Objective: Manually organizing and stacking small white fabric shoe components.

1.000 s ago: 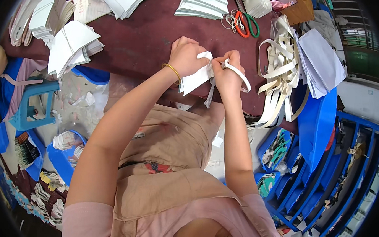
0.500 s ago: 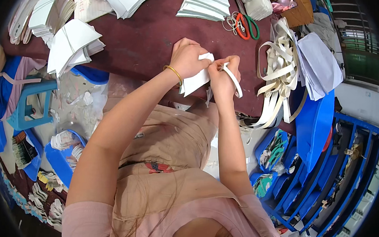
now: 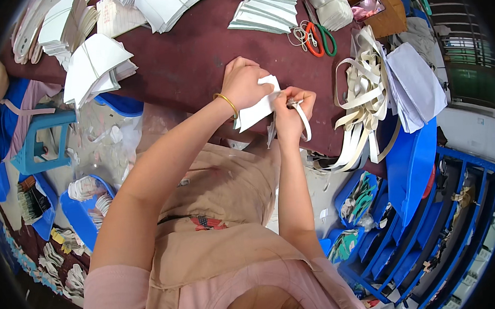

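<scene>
Over the table's near edge, my left hand [image 3: 246,85] is closed on a flat white cut piece [image 3: 256,113], its fingers folded over the upper part. Close on its right, my right hand [image 3: 294,116] pinches at the piece's right edge. A narrow white strip [image 3: 305,122] loops out of that hand and hangs beside the wrist. Something small and greyish shows between the right fingers, too small to name. My left wrist wears a gold bangle [image 3: 227,103].
Bundled white cut pieces [image 3: 96,64] lie on the dark red table [image 3: 190,56]. Red-and-green-handled scissors [image 3: 318,39] lie near the back right, by a phone [image 3: 368,8]. Cream straps [image 3: 365,85] hang over the right edge. A blue rack [image 3: 428,228] stands lower right, a blue stool [image 3: 42,141] at left.
My right hand has shifted slightly down and turned, baring more of the white piece's right edge. The strip's loop has moved a little left and down. My left hand stays nearly in place.
</scene>
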A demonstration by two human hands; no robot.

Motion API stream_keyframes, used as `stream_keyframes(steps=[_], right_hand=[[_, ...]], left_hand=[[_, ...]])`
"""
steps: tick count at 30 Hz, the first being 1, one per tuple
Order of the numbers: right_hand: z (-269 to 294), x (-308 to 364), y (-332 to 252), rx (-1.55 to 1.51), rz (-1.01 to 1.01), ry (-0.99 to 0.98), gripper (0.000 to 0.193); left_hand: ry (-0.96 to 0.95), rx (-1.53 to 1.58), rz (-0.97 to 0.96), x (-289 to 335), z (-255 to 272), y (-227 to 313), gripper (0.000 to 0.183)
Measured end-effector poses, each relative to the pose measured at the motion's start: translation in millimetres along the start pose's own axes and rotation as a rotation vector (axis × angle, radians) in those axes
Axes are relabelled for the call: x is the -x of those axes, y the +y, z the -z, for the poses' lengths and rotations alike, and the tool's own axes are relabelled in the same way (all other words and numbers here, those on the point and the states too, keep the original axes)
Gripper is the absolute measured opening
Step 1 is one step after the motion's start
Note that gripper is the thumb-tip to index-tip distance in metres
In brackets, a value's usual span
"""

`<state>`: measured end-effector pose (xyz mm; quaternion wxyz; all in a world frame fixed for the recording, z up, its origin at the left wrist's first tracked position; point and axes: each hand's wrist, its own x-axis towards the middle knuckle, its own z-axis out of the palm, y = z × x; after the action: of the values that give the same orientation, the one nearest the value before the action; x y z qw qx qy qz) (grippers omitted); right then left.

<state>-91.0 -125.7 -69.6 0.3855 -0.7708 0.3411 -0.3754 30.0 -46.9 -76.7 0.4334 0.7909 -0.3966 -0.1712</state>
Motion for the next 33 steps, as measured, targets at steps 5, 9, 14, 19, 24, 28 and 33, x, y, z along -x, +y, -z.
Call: stream_keyframes(steps=[5,9,14,19,24,28,33], right_hand=[[3.9,9.4,7.5,-0.187,0.010,-0.023,0.030],[16.4,11.3,9.1,-0.230,-0.049,-0.046,0.031],[24.0,2.9,-0.1,-0.341,-0.322,-0.116,0.034],[15.7,-16.0,-0.9,-0.026,-0.289,-0.261,0.034],[20.7,-9.9,0.0,-0.379,-0.435,-0.200,0.032],[17.4,-8.5,-1.1,-0.298,-0.360,-0.179,0.032],[12.3,-22.0,-18.6,0.070,-0.235,-0.235,0.036]], left_hand=[[0.018,-0.011,-0.011,2.8,-0.4,1.6,0.033],[0.004,-0.020,-0.016,1.9,0.5,0.8,0.034],[0.010,-0.036,-0.033,1.3,-0.8,-0.6,0.035],[-0.024,-0.003,-0.019,1.7,0.9,-2.1,0.037],[0.014,-0.004,-0.017,2.3,1.3,1.5,0.038],[0.025,-0.016,-0.010,2.9,1.8,0.7,0.037],[-0.001,-0.007,-0.018,1.3,1.7,-1.3,0.035]])
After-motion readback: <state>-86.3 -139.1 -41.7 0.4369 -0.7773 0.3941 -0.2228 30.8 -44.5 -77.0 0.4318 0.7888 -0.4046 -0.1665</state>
